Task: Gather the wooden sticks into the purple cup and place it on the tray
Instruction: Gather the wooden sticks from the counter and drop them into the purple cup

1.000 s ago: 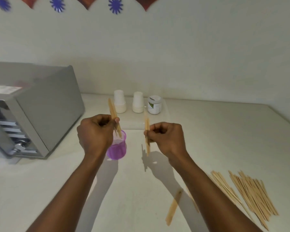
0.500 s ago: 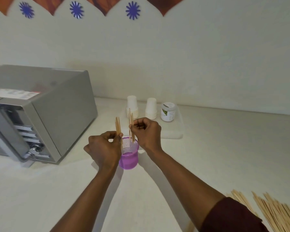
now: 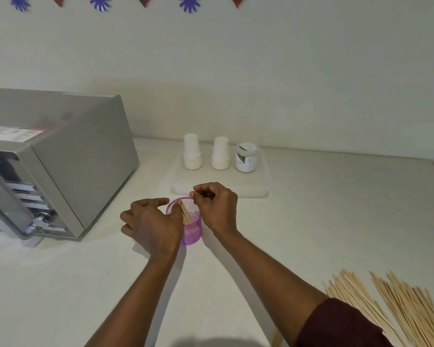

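— Where is the purple cup [image 3: 191,230]?

— Upright on the counter [image 3: 336,209], about midway along it and just short of the near edge of the white tray [image 3: 258,189]. It is not on the tray.

— And the sticks?

— A few wooden sticks [image 3: 186,214] lean inside the cup, their tops at its rim. The loose sticks [image 3: 396,306] lie in two fanned heaps by the counter's near right corner, well apart from the cup.

— What is the left hand [image 3: 152,222] doing?

— It sits against the cup's left side with its fingers spread and relaxed, gripping nothing. The thumb reaches to the rim beside the stick tops; I cannot tell whether the palm touches the mesh.

— The right hand [image 3: 217,209]?

— It hovers over the cup's far right rim, fingers curled in, thumb against the forefinger, with no stick showing between them.

— What is on the tray?

— Two stacks of white paper cups [image 3: 192,152] and a small jar [image 3: 246,158], lined along its far edge. A grey oven [image 3: 68,156] stands at the counter's left edge.
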Tool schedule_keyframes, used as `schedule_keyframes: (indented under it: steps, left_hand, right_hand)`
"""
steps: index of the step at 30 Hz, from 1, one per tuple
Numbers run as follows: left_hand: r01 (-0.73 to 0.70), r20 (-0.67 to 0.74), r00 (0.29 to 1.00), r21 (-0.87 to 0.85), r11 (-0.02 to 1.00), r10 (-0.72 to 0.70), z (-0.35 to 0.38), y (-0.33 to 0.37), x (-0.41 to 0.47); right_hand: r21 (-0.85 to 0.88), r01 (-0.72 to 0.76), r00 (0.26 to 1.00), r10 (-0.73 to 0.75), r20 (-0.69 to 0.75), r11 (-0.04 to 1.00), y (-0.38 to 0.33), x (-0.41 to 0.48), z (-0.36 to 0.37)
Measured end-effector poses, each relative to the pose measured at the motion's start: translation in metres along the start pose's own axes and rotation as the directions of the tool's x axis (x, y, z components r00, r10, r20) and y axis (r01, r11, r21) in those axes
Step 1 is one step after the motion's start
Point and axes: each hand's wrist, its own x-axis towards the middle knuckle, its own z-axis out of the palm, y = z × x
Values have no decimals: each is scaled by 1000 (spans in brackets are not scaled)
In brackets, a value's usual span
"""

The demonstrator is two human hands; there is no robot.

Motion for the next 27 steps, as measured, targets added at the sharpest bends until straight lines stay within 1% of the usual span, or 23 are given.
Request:
schedule_keyframes:
  steps: [2, 4, 7, 9, 11, 14, 16, 17, 19, 20, 21, 22, 25, 27]
  left_hand:
    - [11, -13, 1000, 10, 1000, -11, -6, 4, -2]
    - [-6, -27, 1000, -16, 1000, 6, -15, 6, -5]
    - [-82, -37, 996, -68, 994, 79, -25, 7, -23]
    - [-129, -33, 991, -92, 987, 127, -33, 8, -43]
    - [-171, 15, 985, -85, 982, 173, -37, 12, -69]
    - [-196, 179, 960, -126, 973, 216, -41, 20, -112]
    - [-224, 333, 909, -114, 968, 250, -41, 25, -140]
    - [-252, 419, 870, -79, 964, 262, -40, 26, -153]
    - [-342, 592, 769, 59, 938, 243, -34, 25, -174]
    - [-405, 660, 720, 146, 903, 216, -32, 25, -184]
    - [-450, 698, 690, 207, 868, 191, -29, 25, -192]
    - [-471, 720, 671, 232, 851, 176, -28, 24, -201]
    - [-536, 771, 610, 231, 812, 183, -28, 24, -220]
    - [-579, 783, 588, 235, 781, 200, -28, 24, -228]
  right_hand:
    - [7, 9, 1000, -8, -19, 1000, -3, -5, -9]
    - [34, -7, 999, 9, -46, 999, -6, -13, -24]
    - [95, -75, 995, 81, -64, 993, -3, -38, -58]
    - [93, -106, 992, 111, -55, 990, 3, -61, -81]
    - [21, -150, 987, 151, -64, 989, 13, -84, -107]
    - [-73, -236, 969, 228, -97, 969, 26, -113, -144]
    - [-134, -283, 955, 266, -132, 950, 30, -127, -169]
    - [-164, -305, 948, 281, -151, 938, 32, -133, -181]
    - [-240, -343, 934, 301, -195, 908, 35, -141, -204]
    - [-293, -368, 925, 314, -215, 883, 36, -145, -216]
    - [-349, -392, 917, 330, -226, 851, 37, -147, -227]
    - [-398, -415, 908, 349, -230, 818, 38, -150, -238]
    - [-472, -472, 881, 410, -236, 745, 38, -157, -259]
    - [-539, -479, 876, 422, -234, 693, 37, -164, -261]
